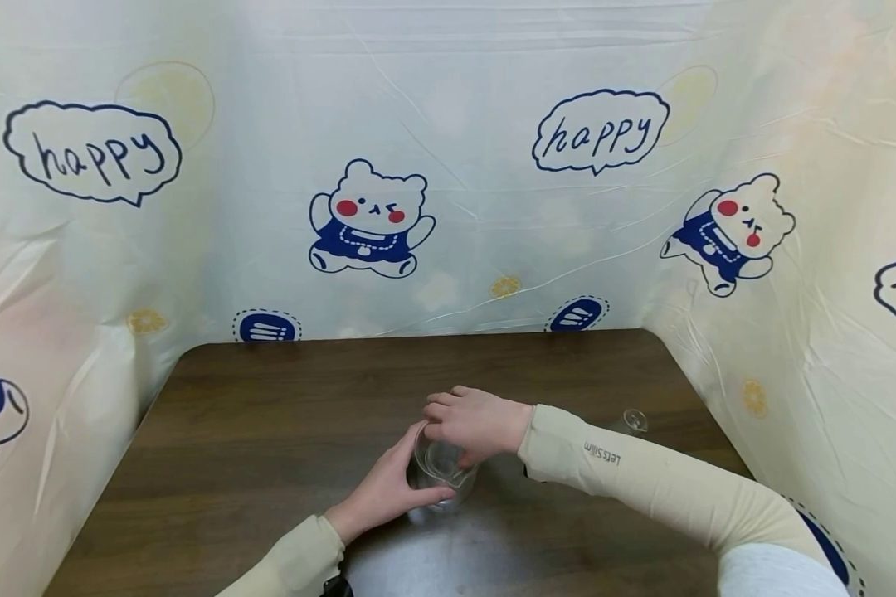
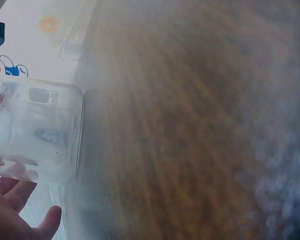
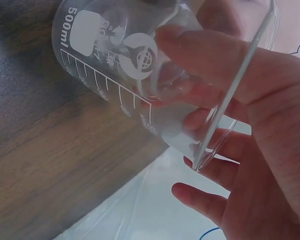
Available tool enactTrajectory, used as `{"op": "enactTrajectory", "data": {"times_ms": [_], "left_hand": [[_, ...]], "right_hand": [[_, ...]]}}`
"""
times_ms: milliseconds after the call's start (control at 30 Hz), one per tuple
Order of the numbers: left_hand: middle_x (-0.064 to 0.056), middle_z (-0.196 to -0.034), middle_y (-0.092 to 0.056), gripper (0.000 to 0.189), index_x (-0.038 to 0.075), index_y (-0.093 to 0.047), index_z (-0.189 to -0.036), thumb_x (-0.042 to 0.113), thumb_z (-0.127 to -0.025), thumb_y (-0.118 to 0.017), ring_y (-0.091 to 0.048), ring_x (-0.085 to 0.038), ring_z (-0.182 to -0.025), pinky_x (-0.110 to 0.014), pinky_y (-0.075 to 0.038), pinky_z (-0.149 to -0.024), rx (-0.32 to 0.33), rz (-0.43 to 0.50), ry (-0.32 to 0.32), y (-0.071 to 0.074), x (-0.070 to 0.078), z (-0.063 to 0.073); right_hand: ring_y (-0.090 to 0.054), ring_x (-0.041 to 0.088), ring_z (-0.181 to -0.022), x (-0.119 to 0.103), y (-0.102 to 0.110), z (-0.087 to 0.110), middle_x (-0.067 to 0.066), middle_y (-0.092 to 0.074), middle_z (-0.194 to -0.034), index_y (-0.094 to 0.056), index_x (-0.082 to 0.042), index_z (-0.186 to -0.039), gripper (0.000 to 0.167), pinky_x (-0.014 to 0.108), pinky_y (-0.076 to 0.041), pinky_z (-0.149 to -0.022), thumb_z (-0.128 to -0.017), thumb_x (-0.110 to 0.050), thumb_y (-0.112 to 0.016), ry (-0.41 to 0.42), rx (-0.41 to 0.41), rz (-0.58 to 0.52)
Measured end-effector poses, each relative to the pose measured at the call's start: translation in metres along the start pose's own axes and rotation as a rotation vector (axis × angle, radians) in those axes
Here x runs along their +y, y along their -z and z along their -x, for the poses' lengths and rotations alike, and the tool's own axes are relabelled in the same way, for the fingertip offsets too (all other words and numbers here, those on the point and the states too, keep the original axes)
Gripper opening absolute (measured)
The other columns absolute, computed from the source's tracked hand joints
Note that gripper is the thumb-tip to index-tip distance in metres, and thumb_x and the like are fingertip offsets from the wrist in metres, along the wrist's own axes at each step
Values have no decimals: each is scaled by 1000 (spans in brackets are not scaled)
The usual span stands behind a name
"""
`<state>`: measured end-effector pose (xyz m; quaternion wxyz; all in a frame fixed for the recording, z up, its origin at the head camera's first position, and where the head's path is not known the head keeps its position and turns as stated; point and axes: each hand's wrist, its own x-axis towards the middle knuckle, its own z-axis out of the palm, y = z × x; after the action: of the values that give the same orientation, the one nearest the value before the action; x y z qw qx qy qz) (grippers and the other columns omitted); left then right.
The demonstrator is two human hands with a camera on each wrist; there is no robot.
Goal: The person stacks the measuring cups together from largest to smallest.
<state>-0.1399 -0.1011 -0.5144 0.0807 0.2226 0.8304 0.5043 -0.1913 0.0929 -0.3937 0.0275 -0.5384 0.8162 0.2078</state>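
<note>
A clear 500 ml glass beaker (image 1: 455, 495) stands on the brown table in front of me. My left hand (image 1: 388, 489) grips it from the left, thumb along the near side and fingers behind. From the right, my right hand (image 1: 485, 423) reaches over the mouth with its thumb inside the rim. In the right wrist view, the thumb and fingers pinch what looks like a smaller glass beaker (image 3: 170, 80) within the big one. Clear glass over clear glass blurs its outline. White scale marks run down the big beaker's wall.
Another small clear glass vessel (image 1: 635, 421) stands to the right, partly hidden behind my right sleeve (image 1: 642, 464). The wooden table (image 1: 269, 431) is bounded at the back and sides by a printed curtain (image 1: 485, 249).
</note>
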Motion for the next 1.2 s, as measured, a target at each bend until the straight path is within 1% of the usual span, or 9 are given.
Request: {"op": "enactTrajectory", "data": {"times_ms": [100,300,467,600,767,1000,1133,1200], "left_hand": [[15,-155,-44,97,40,-33,-157,56,-79,-87,-52,-11,-131,-43,-45,-108,0,0,6,0,0,0],[15,-156,-44,96,41,-32,-157,56,-80,-87,-51,-11,-132,-43,-45,-109,-8,10,0,-1,0,1],[16,-155,-44,94,44,-30,-157,57,-81,-85,-52,-11,-132,-43,-45,-109,-7,12,-13,-1,-1,2],[17,-154,-44,95,45,-29,-157,58,-81,-84,-52,-11,-132,-43,-46,-108,-10,8,-19,-1,-1,1],[16,-153,-46,95,43,-30,-157,58,-81,-85,-54,-12,-129,-43,-47,-106,-20,2,-12,1,1,1],[11,-153,-47,94,39,-32,-157,58,-82,-85,-56,-14,-129,-45,-48,-104,-38,-27,-25,4,3,0],[11,-153,-48,94,39,-31,-156,59,-81,-84,-55,-14,-130,-48,-47,-105,-43,-28,-19,5,3,-1],[10,-153,-48,93,38,-32,-156,59,-82,-84,-55,-14,-130,-49,-47,-106,-46,-23,-17,5,3,-1]], "right_hand": [[-46,23,-145,0,0,-1,-2,-60,-145,-67,-26,-136,58,40,-44,-112,-87,-51,-83,-2,-2,3],[-48,24,-143,2,1,1,-1,-61,-144,-68,-27,-134,53,41,-45,-111,-88,-48,-82,8,21,-17],[-52,19,-137,3,7,7,-3,-62,-141,-68,-28,-136,50,38,-46,-109,-90,-43,-81,-2,38,-66],[-55,17,-132,4,12,12,-3,-63,-139,-67,-28,-136,50,36,-48,-106,-91,-42,-81,-4,53,-89],[-56,16,-130,5,16,18,-3,-64,-138,-66,-29,-138,50,36,-48,-105,-92,-41,-80,-10,57,-135],[-56,19,-133,7,25,30,-1,-64,-138,-66,-29,-140,49,40,-48,-108,-94,-38,-79,-11,87,-181],[-58,20,-130,9,28,36,-1,-65,-136,-66,-28,-140,49,41,-49,-107,-93,-38,-80,-23,94,-189],[-60,19,-127,10,28,38,0,-66,-134,-68,-25,-136,46,40,-50,-105,-93,-38,-80,-25,98,-180]]}}
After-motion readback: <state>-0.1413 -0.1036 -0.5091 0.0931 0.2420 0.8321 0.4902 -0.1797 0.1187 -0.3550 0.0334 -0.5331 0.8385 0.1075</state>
